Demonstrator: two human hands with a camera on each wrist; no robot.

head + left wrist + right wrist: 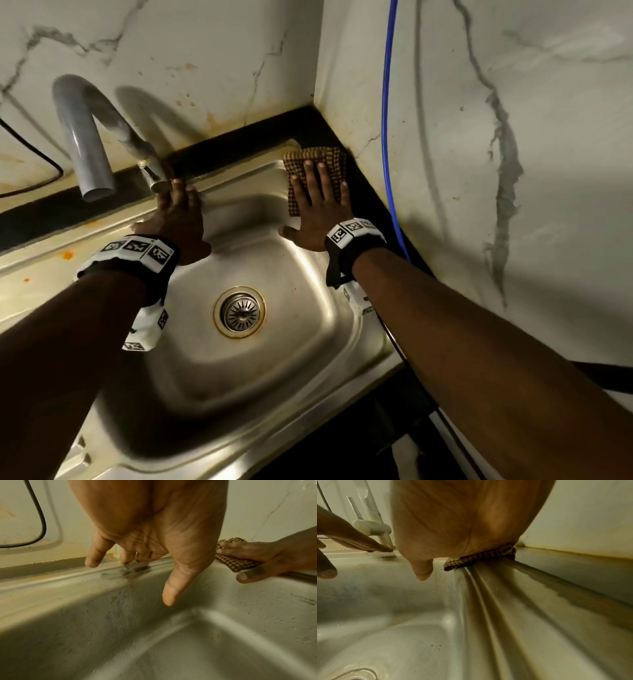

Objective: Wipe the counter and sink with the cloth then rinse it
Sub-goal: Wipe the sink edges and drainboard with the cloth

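Note:
A brown checked cloth lies folded on the far right corner of the steel sink's rim. My right hand lies flat on the cloth with straight, spread fingers, its thumb over the basin edge. My left hand rests with straight fingers on the back rim, beside the base of the tap. It holds nothing. The black counter runs behind the sink and along its right side.
The grey spout arches over the sink's left rear. The drain strainer sits mid-basin. Marble walls meet in a corner right behind the cloth. A blue hose hangs down the right wall; a black cable loops at left. Orange stains dot the drainboard.

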